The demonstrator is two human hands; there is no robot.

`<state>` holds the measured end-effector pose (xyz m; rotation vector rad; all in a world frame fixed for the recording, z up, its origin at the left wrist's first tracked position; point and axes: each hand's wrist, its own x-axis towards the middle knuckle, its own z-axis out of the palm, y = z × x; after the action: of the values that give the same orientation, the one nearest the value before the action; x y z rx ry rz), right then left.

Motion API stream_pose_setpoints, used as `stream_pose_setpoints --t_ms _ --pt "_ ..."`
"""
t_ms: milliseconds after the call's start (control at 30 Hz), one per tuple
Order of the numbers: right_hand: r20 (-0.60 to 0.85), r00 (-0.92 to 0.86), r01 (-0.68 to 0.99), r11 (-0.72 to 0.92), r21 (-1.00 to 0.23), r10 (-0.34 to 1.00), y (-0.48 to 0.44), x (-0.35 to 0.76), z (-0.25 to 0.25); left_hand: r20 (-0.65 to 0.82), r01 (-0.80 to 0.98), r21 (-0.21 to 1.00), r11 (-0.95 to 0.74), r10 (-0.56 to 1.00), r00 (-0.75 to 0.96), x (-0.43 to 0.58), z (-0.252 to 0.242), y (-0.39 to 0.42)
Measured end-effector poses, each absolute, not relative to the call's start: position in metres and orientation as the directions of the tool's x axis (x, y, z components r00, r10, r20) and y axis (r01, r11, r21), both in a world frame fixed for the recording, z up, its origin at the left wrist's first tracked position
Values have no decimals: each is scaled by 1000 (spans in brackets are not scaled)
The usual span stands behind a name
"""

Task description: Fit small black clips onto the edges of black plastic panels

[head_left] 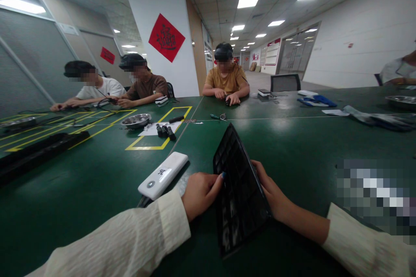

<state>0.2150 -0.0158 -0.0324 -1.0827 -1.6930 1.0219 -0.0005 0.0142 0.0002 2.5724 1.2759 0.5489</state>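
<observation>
A black panel (pixel 238 199) with a grid of shallow compartments stands tilted on edge in front of me, its face turned left. My right hand (pixel 268 184) grips it from behind along the right edge, most fingers hidden by it. Against the panel's face, my left hand (pixel 201 192) is closed, fingers curled and thumb tip meeting the grid. A small spot of blue shows at that thumb tip; whether it is a nail or a held piece I cannot make out. Left of this hand lies a white power bank (pixel 164 175) with a display reading 26.
On the green table (pixel 292 151) are a metal bowl (pixel 136 120), black parts (pixel 165 131) on white paper, green-handled pliers (pixel 218 117) and grey-blue cloth (pixel 378 117). A long black strip (pixel 42 149) lies left. Several people sit around the table; a blurred patch covers the right.
</observation>
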Motion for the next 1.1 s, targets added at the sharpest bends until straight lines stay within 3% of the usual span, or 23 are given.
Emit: stream_pose_setpoints --t_ms 200,633,1100 --pt "211 -263 228 273 -935 941 -16 214 -30 258 764 358 -537 843 472 2 1 12" --pt "229 -255 240 291 -926 940 -16 215 -30 300 750 219 -624 775 556 -2 -5 12" --pt "209 -252 225 267 -937 945 -18 213 -25 219 766 261 -588 809 546 1 2 12"
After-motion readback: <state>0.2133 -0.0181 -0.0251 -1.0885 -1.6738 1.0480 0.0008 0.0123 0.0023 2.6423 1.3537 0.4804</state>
